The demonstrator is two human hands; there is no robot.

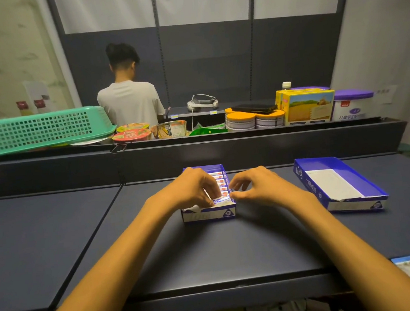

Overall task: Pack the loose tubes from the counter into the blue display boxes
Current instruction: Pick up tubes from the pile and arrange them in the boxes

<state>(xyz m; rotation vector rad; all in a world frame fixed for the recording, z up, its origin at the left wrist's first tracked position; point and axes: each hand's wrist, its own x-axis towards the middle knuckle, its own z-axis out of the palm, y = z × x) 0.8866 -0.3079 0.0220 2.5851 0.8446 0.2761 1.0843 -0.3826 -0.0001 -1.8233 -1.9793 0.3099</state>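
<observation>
Dark navy metal makes up the surface [207,249] nearest me, with a seam running down its left part; two bare forearms reach across it to a small blue display box [208,214] near the middle. Both hands meet over the box's near end; the left hand [194,189] curls its fingers down into the box, and together with the right hand [253,185] it pinches one white-and-blue tube [221,200] lying crosswise at the box's front, the right thumb and forefinger on the tube's right end. Behind that tube a row of tubes [218,180] with red-marked ends stands packed toward the box's far wall, partly hidden by the left hand. Well apart to the right lies a second blue display box [342,183], longer, showing only its white floor; beyond both rises a dark ledge [248,149]. On top of it sit a green plastic basket [43,131], instant-noodle cups [132,134], orange-lidded tins [255,120], a yellow carton [308,106] and a purple-lidded can [353,105]; farther back a person in a white shirt [130,102] faces away toward dark shelving, where a white headset [202,103] rests.
</observation>
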